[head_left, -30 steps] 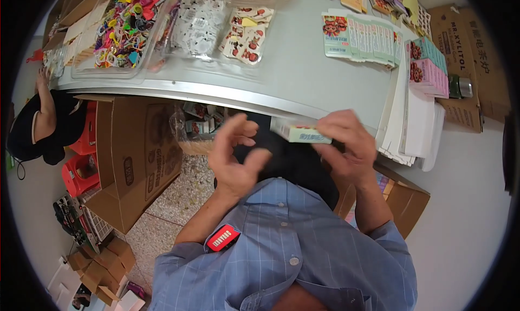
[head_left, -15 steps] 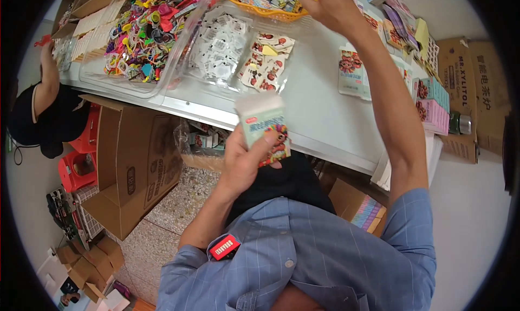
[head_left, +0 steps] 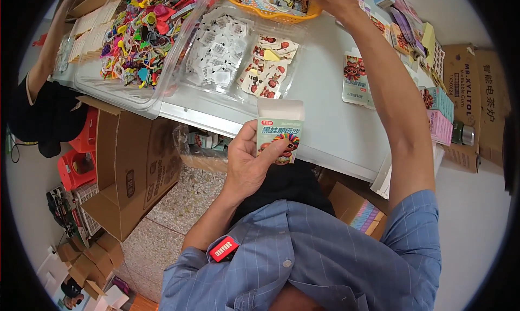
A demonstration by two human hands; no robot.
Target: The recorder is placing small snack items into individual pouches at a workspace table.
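My left hand is closed around a small pale-green carton with a colourful cartoon figure, thumb across its front. The carton's top flap stands up, white side showing, above the table's near edge. At the far side, my right hand is at the right end of a yellow plastic basket holding patterned cards and packets. Its fingers are cut off by the upper edge of the view, so I cannot see what they touch. Between basket and carton lie small white sachets and printed cards in clear plastic.
A clear bin of colourful trinkets stands left. Pale-green cartons lie beneath my right forearm; stacked boxes and a dark flask are farther right. Below left is a cardboard box. A co-worker's arm reaches in far left.
The carton in my left hand has moved right and come more upright, its front now facing me. My right hand has shifted slightly farther away at the basket. The co-worker's arm has reached farther up.
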